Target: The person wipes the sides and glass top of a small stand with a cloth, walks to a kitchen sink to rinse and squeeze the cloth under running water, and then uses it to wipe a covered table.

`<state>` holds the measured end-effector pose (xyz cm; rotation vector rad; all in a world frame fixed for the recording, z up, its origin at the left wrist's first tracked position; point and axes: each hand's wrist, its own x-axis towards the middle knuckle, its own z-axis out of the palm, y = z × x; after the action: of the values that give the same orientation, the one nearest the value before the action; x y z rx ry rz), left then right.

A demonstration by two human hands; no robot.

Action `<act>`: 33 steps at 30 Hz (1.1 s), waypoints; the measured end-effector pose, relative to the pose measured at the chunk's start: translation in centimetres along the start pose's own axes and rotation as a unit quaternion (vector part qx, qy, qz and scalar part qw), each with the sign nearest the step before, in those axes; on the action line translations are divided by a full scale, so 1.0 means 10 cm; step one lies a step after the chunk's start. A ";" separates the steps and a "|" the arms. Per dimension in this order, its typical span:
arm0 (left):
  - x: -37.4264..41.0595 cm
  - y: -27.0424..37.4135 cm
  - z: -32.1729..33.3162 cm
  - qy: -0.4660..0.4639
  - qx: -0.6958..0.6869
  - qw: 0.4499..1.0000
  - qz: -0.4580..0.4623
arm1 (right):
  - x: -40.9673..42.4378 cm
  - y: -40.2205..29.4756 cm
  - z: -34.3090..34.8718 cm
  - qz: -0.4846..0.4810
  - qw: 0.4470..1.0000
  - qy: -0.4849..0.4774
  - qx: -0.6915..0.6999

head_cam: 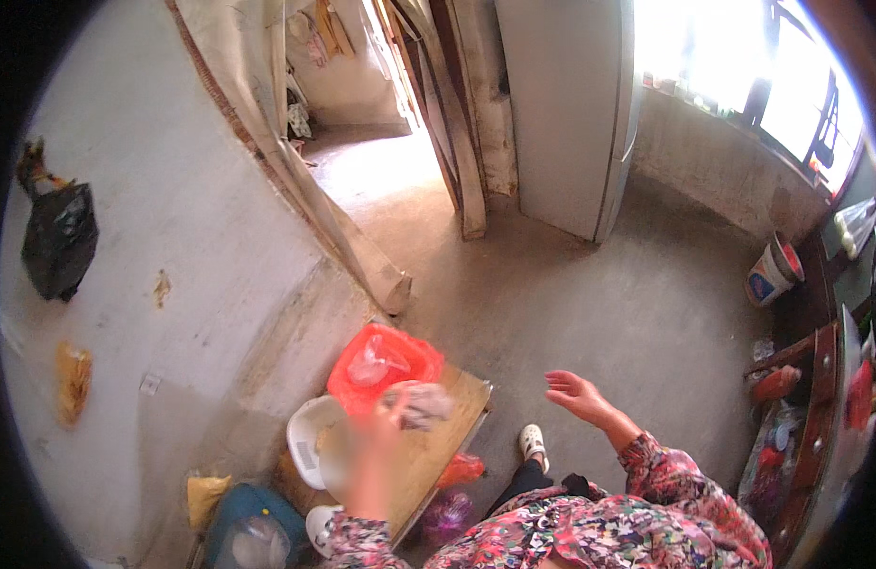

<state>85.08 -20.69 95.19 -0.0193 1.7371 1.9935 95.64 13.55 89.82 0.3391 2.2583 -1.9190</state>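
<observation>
My left hand is over a wooden table and grips a crumpled greyish cloth; the hand and forearm are partly blurred. Just beyond it on the table lies a red plastic basin or bag with a clear plastic bag inside. A white plastic container stands left of my left forearm. My right hand hangs above the concrete floor to the right of the table, its fingers apart, holding nothing.
Against the far wall stands a tall grey refrigerator, beside a curtained doorway. A white bucket and a dark wooden cabinet are at the right. A teal bin stands lower left; a red bag is beside the table.
</observation>
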 end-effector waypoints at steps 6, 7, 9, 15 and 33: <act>1.25 0.22 1.39 -0.235 -0.175 0.953 -0.078 | 0.99 -0.91 -0.40 0.033 0.959 -0.151 0.236; 1.45 0.27 1.43 -0.232 -0.132 0.961 -0.072 | 1.16 -0.94 -0.51 0.070 0.963 -0.157 0.207; 1.84 0.32 1.46 -0.234 -0.046 0.970 -0.055 | 1.48 -0.95 -0.78 0.141 0.967 -0.156 0.145; 3.07 0.08 1.49 -0.245 0.060 0.967 -0.038 | 2.76 -0.66 -1.33 0.091 0.980 -0.178 0.015; 5.55 1.03 0.70 0.082 0.105 0.988 -0.082 | 7.05 -1.83 -1.09 -0.038 0.878 -0.472 -0.072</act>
<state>34.68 4.64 88.09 -0.2529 1.9731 1.7252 23.09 26.41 90.36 -0.5982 1.7017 -1.4220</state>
